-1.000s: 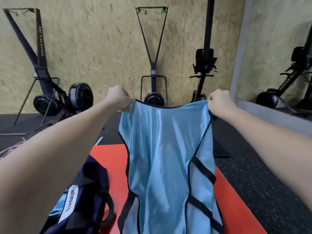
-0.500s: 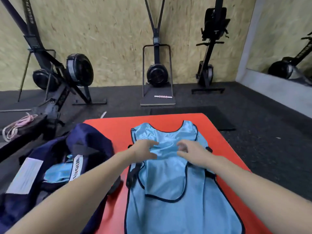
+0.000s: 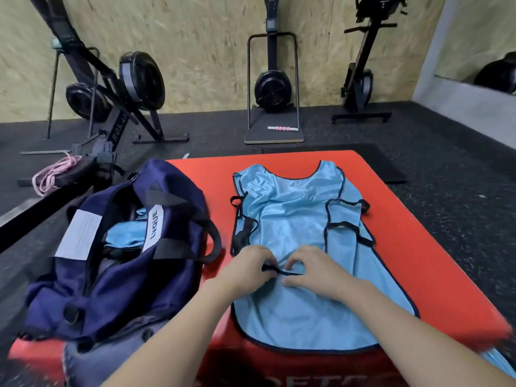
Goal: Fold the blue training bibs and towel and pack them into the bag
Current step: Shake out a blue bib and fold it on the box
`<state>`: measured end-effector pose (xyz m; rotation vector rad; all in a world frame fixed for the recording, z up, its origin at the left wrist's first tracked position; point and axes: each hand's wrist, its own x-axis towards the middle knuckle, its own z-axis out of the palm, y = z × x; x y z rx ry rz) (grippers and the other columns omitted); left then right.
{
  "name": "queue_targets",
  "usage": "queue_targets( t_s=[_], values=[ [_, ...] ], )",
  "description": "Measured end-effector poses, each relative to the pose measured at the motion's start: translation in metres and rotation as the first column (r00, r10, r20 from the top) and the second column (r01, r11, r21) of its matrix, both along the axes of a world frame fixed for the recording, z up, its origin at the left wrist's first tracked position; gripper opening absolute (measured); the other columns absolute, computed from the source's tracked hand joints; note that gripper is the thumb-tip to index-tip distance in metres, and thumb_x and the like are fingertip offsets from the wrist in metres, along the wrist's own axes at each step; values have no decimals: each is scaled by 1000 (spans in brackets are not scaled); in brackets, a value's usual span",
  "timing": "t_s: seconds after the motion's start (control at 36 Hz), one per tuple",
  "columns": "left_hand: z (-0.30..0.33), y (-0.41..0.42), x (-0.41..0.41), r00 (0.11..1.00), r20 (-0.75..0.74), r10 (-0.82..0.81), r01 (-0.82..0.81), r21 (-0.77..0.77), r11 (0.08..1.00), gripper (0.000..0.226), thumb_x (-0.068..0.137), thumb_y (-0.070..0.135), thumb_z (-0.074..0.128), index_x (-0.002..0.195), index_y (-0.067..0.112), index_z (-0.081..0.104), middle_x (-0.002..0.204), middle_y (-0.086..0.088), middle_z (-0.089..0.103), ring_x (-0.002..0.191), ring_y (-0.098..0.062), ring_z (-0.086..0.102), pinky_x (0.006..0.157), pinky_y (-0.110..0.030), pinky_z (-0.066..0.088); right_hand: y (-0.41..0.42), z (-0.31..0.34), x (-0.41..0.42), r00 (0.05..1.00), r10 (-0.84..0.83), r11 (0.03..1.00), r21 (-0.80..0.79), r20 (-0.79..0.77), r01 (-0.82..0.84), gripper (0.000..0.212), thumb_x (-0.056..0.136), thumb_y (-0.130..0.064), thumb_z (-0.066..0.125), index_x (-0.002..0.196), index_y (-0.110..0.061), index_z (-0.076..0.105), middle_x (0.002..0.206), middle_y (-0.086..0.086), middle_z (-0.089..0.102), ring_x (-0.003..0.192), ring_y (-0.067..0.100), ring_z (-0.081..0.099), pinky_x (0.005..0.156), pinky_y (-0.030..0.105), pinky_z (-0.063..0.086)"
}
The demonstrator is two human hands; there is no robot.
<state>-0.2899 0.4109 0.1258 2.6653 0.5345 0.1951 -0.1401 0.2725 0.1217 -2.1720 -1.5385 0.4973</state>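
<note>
A blue bib (image 3: pixel 293 219) lies spread flat on a red mat (image 3: pixel 413 247), neck end pointing away from the person. Both hands sit close together on the middle of the bib. The left hand (image 3: pixel 248 265) has its fingers curled to pinch a thin black strap (image 3: pixel 282 271). The right hand (image 3: pixel 312 268) pinches the same strap from the other side. Just left of the bib sits an open dark blue bag (image 3: pixel 173 208) with more blue cloth (image 3: pixel 125 236) inside it.
</note>
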Motion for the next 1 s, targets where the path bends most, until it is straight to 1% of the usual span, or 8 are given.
queue_targets(
  t_s=[0.19, 0.36, 0.5, 0.58, 0.64, 0.72, 0.86, 1.0],
  values=[
    [6, -2, 5, 971, 213, 106, -94, -67, 993, 8, 92, 22, 64, 94, 21, 72, 91, 9, 72, 87, -8, 64, 82, -29, 50, 10, 15, -11, 976, -114, 992, 78, 184, 101, 16, 89, -41, 64, 98, -29, 68, 103, -8, 65, 105, 17, 58, 82, 31, 42],
    [13, 0, 3, 932, 321, 169, -200, 64, 978, 15, 91, 16, 63, 101, 23, 71, 97, 11, 70, 96, -15, 61, 87, -38, 47, -6, 35, 13, 975, -222, 947, 240, 12, 213, 9, 90, -28, 64, 94, -32, 71, 82, -19, 68, 80, 2, 60, 78, 34, 51],
    [24, -2, 3, 879, 373, 298, -308, -32, 951, 20, 86, 8, 57, 94, 25, 66, 91, 16, 61, 97, -12, 56, 83, -30, 43, -33, 52, 33, 952, -305, 901, 325, 7, 286, 3, 89, -35, 71, 88, -34, 73, 71, -30, 63, 69, -3, 55, 65, 26, 40],
    [29, -7, 6, 874, 378, 306, -302, -70, 951, 20, 86, 6, 56, 94, 22, 65, 92, 15, 63, 95, -14, 59, 87, -34, 47, -50, 59, 39, 936, -346, 861, 377, -62, 343, 4, 89, -26, 72, 88, -29, 73, 75, -21, 68, 62, 5, 61, 69, 29, 48],
    [32, -8, 7, 867, 398, 299, -297, -67, 952, 22, 86, 4, 56, 96, 21, 65, 91, 15, 61, 95, -14, 59, 88, -36, 48, -62, 64, 42, 929, -344, 838, 401, -138, 370, 6, 92, -16, 68, 89, -20, 70, 81, -12, 71, 52, 12, 67, 60, 25, 49],
    [35, -6, 3, 850, 432, 301, -298, -78, 951, 23, 86, 2, 56, 99, 19, 67, 91, 14, 60, 93, -15, 60, 85, -31, 48, -81, 68, 51, 901, -354, 793, 431, -250, 431, 9, 94, -5, 64, 91, -12, 68, 85, 3, 72, 60, 4, 70, 45, 21, 50],
    [39, -3, -12, 819, 481, 313, -314, -80, 946, 24, 88, 2, 59, 102, 18, 71, 98, 8, 69, 93, -12, 61, 84, -24, 46, -112, 66, 65, 913, -400, 808, 440, -79, 392, 6, 88, -10, 73, 88, -16, 73, 79, -9, 71, 70, -8, 62, 69, 4, 41],
    [40, -10, -40, 854, 448, 263, -267, -56, 962, 20, 90, 6, 63, 103, 20, 71, 97, 15, 66, 86, -3, 57, 79, -8, 39, -141, 60, 73, 901, -417, 855, 391, 124, 342, 6, 84, -19, 78, 89, -22, 77, 86, -10, 65, 96, 12, 53, 85, 21, 32]
  ],
)
